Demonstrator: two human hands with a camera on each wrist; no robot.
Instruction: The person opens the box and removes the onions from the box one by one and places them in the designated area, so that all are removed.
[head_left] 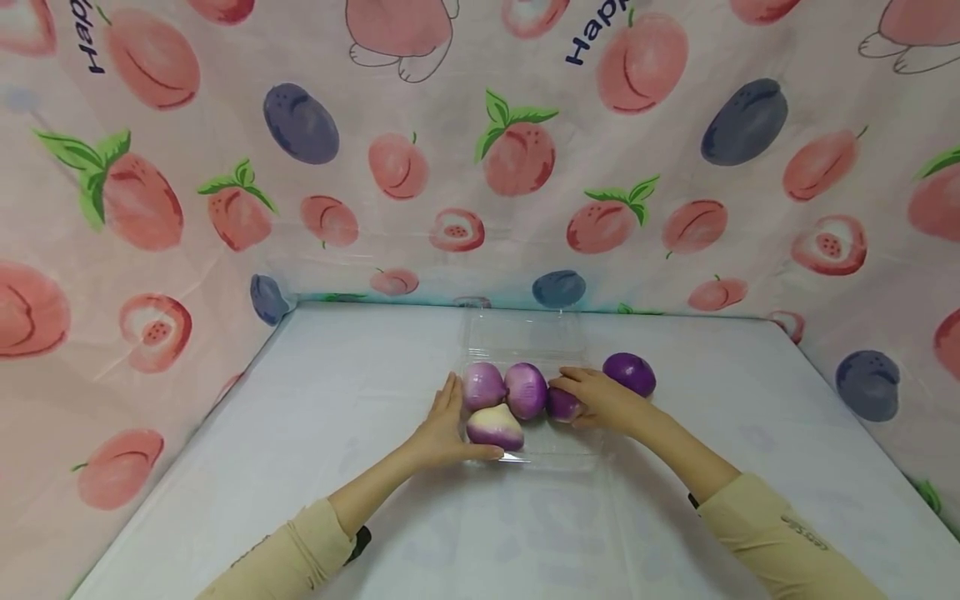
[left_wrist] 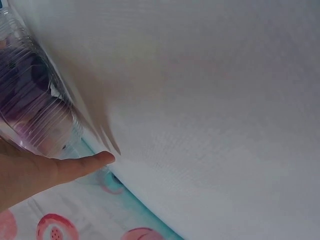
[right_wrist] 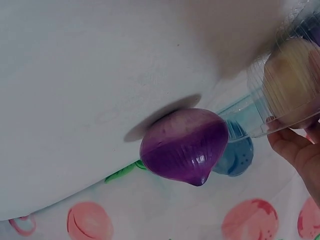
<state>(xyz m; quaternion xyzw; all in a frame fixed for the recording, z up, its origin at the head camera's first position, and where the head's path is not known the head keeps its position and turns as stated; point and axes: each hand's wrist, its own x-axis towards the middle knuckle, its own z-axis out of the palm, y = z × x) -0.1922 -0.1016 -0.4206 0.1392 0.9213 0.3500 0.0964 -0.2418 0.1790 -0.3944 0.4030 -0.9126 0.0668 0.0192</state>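
Purple onions number five: four within the clear plastic container on the white table, one outside it. Two stand side by side in the back row, at left and middle; the pale-topped onion lies in front of them, at the near left. Right hand grasps the fourth onion, fingers curled over it at the container's right side, next to the middle onion; whether its underside rests on the container floor cannot be told. Left hand is not clenched: fingers straight along the container's left wall, thumb stretched along the near rim. Lid is transparent, folded back toward the fruit-print cloth and lying open behind the container. Loose onion, deep purple, sits on the table to the right of the container, beyond the right forearm. Right wrist view shows its pointed end and glossy skin. Both arms wear beige sleeves; a dark band shows at the left cuff.
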